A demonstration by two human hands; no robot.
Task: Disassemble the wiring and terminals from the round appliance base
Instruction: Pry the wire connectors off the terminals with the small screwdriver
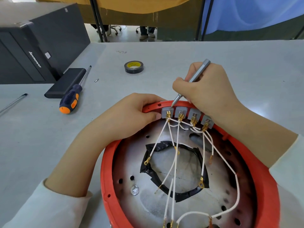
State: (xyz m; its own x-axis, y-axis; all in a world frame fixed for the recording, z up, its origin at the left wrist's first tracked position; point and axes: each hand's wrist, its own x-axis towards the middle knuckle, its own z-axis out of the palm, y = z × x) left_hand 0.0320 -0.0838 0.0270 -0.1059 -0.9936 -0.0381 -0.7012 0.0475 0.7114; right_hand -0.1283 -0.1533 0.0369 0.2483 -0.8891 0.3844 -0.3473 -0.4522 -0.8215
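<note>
Lying beyond both hands – tape roll (133,67), screwdriver (71,99), black case (63,86).

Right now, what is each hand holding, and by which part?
The right hand grips a slim grey screwdriver around its mid-shaft like a pen. The left hand holds the round base by its far red rim.
</note>
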